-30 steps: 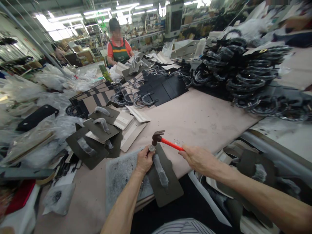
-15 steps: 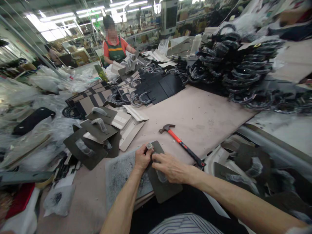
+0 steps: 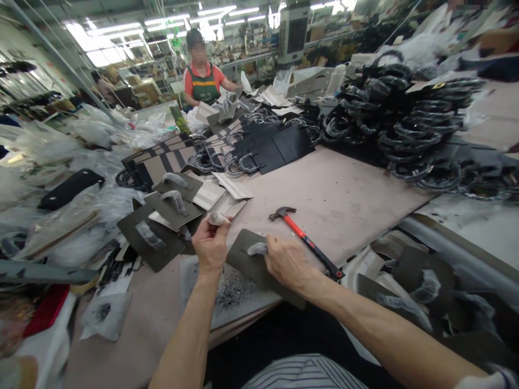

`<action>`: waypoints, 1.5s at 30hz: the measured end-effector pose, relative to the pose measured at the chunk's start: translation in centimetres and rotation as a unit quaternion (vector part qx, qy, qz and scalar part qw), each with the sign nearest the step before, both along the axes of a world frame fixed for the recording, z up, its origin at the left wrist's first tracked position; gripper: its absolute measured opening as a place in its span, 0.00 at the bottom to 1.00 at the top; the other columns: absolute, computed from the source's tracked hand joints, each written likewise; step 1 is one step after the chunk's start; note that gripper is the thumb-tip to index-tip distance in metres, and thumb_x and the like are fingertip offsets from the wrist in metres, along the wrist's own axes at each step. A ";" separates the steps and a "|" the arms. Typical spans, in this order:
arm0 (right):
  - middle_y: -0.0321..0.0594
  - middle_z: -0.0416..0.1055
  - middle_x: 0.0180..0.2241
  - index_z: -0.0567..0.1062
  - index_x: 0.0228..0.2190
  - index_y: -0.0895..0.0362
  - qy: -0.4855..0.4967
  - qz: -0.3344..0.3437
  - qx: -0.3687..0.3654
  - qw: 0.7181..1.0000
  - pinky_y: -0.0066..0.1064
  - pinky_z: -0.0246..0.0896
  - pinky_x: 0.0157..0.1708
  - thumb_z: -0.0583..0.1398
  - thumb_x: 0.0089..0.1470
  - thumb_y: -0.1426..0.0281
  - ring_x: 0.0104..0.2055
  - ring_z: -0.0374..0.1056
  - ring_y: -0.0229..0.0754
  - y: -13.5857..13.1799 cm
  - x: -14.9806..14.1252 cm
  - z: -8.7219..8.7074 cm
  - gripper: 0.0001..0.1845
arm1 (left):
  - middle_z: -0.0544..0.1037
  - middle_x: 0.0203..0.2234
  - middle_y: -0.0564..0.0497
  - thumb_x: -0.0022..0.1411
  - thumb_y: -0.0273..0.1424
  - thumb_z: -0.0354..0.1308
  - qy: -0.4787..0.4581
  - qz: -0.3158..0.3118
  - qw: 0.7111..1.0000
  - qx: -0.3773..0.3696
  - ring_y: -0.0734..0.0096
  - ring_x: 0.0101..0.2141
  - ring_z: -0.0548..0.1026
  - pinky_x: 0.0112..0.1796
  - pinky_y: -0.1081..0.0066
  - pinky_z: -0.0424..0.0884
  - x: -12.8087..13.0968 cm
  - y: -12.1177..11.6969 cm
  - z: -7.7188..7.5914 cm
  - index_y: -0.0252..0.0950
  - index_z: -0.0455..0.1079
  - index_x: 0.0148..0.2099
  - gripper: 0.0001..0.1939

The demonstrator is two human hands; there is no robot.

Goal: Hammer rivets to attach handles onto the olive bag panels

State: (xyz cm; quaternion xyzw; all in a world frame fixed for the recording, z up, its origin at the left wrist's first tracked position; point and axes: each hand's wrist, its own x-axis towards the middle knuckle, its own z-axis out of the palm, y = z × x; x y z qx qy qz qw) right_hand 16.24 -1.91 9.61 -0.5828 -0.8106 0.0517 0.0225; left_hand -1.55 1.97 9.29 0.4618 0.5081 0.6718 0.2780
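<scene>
On the pinkish-brown tabletop (image 3: 348, 186), 1 tall heap of black plastic-wrapped loops (image 3: 413, 121) occupies the far right corner. At the near edge, the right hand (image 3: 287, 263) has fingers curled on 1 dark olive flat panel (image 3: 242, 259), by its wrapped handle (image 3: 256, 249). Near the right edge lies 1 red-and-black claw hammer (image 3: 300, 233). The left hand (image 3: 211, 246) pinches 1 small whitish cylinder (image 3: 218, 219).

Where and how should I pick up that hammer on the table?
Likely by the black grip of the hammer, from the near right side: it lies on the table with that end toward you and the metal head farther away. The right hand is nearest, but is holding a dark panel.
</scene>
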 end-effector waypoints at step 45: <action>0.28 0.57 0.20 0.61 0.31 0.53 0.468 -0.189 -0.260 0.823 0.25 0.47 0.18 0.45 0.62 0.53 0.17 0.51 0.32 4.0 8.4 -1.6 0.18 | 0.79 0.29 0.51 0.60 0.28 0.56 0.173 -0.239 0.945 -0.141 0.66 0.32 0.76 0.36 0.71 0.69 2.8 -0.1 -8.1 0.38 0.75 0.35 0.06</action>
